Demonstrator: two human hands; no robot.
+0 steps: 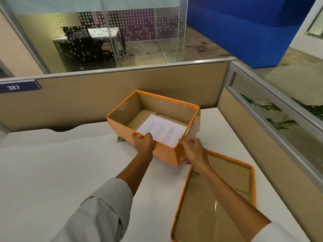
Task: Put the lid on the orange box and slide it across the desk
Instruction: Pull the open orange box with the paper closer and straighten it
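Note:
The orange box (pixel 120 125) stands open on the white desk (pixel 52 165), turned at an angle, with a printed sheet of paper (pixel 161 129) lying inside. My left hand (pixel 143 142) grips the box's near rim. My right hand (pixel 192 151) holds its near right corner. The orange lid (pixel 218 198) lies upside down on the desk to the right of my right forearm, its brown inside facing up.
Tan cubicle partitions (pixel 87 96) close off the desk at the back and on the right. A small metal cable port (pixel 120 139) sits in the desk just left of the box. A label reading 387 (pixel 15 87) hangs on the back partition.

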